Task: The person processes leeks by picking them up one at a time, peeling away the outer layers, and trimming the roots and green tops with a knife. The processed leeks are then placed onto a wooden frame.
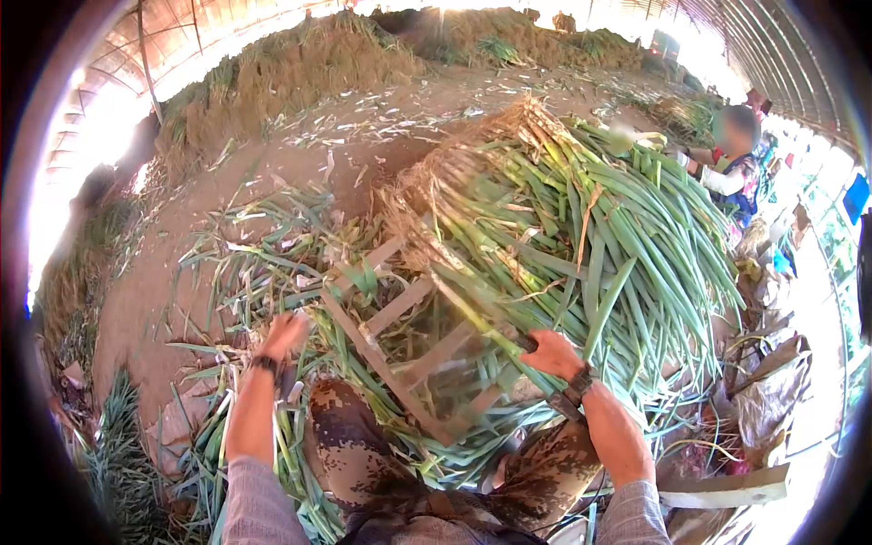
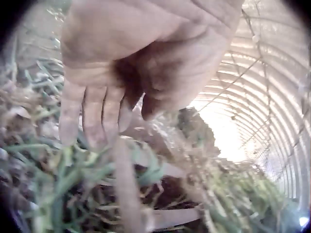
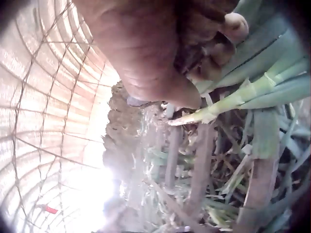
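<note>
My left hand point(image 1: 284, 338), blurred in the head view, hovers over scattered green onion leaves point(image 1: 263, 245), left of a slatted wooden frame point(image 1: 386, 350). In the left wrist view its palm point(image 2: 146, 53) shows, with fingers extended downward and nothing in it. My right hand point(image 1: 551, 354) is at the near edge of a big heap of green onions point(image 1: 590, 218), roots toward the left. Its curled fingers grip a small dark handle-like object point(image 1: 526, 343), whose kind I cannot tell. One green onion stalk point(image 3: 233, 99) runs close beside the thumb in the right wrist view.
Root-covered bundles point(image 1: 291, 73) are piled along the back of the tunnel-shaped shelter. At the far right a person point(image 1: 740, 163) is beside the heap. Crumpled sacking point(image 1: 772, 400) and a pale board point(image 1: 727, 486) lie to the right. More leaves point(image 1: 127, 454) cover the ground at left.
</note>
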The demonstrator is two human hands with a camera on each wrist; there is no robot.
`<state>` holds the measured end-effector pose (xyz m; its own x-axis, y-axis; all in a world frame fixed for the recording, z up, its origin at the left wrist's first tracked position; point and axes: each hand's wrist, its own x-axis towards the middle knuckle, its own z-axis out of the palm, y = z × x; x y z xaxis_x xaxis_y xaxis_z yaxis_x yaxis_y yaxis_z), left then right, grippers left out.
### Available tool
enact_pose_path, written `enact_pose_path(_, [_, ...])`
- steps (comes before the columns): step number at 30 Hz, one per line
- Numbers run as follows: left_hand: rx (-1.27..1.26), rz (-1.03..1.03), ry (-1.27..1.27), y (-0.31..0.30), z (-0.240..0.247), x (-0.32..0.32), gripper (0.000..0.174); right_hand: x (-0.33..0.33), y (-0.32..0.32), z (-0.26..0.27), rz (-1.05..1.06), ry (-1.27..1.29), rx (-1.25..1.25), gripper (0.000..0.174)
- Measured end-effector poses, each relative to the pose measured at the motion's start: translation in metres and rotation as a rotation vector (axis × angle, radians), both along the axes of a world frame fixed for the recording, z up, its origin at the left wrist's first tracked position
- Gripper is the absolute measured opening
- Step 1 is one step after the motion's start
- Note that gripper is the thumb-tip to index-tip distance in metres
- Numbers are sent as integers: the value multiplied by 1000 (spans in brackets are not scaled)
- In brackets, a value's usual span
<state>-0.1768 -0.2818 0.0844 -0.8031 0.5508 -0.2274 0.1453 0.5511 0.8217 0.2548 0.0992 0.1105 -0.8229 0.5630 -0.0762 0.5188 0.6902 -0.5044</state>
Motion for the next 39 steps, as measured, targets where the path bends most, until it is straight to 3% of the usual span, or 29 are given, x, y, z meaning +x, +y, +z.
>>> enact_pose_path(1, [201, -104, -167, 37, 7, 0, 32, -1, 2, -3, -4, -13, -8, 43])
enact_pose_path(3, [-22, -103, 68, 116, 4, -1, 35, -4, 10, -9, 91, -266, -95, 43])
enact_pose_path(5, [60, -258, -137, 170, 46, 52, 39, 7, 14, -13, 120, -255, -65, 46])
enact_pose_path(6, [54, -363, -141, 189, 44, 65, 47, 14, 16, -14, 150, -227, -34, 51])
enact_pose_path(7, [-24, -412, -179, 211, 26, 71, 46, 21, 18, -13, 149, -240, -38, 51])
enact_pose_path(8, [67, -442, -279, 217, 28, 95, 45, 28, 19, -8, 151, -199, -30, 50])
enact_pose_path(10, [175, -412, -549, 246, -33, 110, 40, 37, 16, -1, 151, -172, -25, 49])
enact_pose_path(11, [223, -340, -550, 254, -55, 126, 36, 42, 15, 1, 98, -178, -30, 49])
enact_pose_path(14, [269, -229, -606, 268, -116, 142, 33, 51, 14, 9, 24, -307, -114, 56])
enact_pose_path(17, [311, -154, -706, 276, -131, 149, 31, 69, 17, -2, 101, -381, -205, 75])
enact_pose_path(20, [382, -120, -825, 282, -130, 150, 24, 61, 16, 20, 77, -424, -323, 72])
enact_pose_path(22, [459, 36, -836, 284, -116, 158, 23, 61, 17, 15, 79, -437, -293, 72])
enact_pose_path(24, [458, 67, -862, 292, -123, 154, 22, 67, 20, 7, 82, -454, -260, 71])
enact_pose_path(26, [496, 107, -834, 299, -131, 151, 23, 72, 23, 1, -30, -305, -337, 68])
enact_pose_path(27, [516, 88, -743, 308, -155, 147, 25, 62, 16, 27, -30, -341, -309, 67])
enact_pose_path(28, [515, 91, -747, 309, -156, 148, 25, 65, 17, 22, -30, -347, -309, 67])
enact_pose_path(30, [496, 229, -762, 315, -155, 150, 48, 73, 20, 10, 20, -376, -234, 68])
enact_pose_path(31, [502, 148, -765, 311, -144, 150, 56, 74, 20, 12, 19, -379, -228, 68])
enact_pose_path(35, [522, 163, -860, 303, -123, 153, 53, 80, 20, 6, 18, -359, -252, 71])
enact_pose_path(37, [645, 205, -815, 298, -120, 152, 43, 73, 15, 14, 11, -301, -230, 71])
enact_pose_path(39, [775, 147, -883, 290, -116, 145, 33, 63, 8, 25, -6, -339, -390, 72])
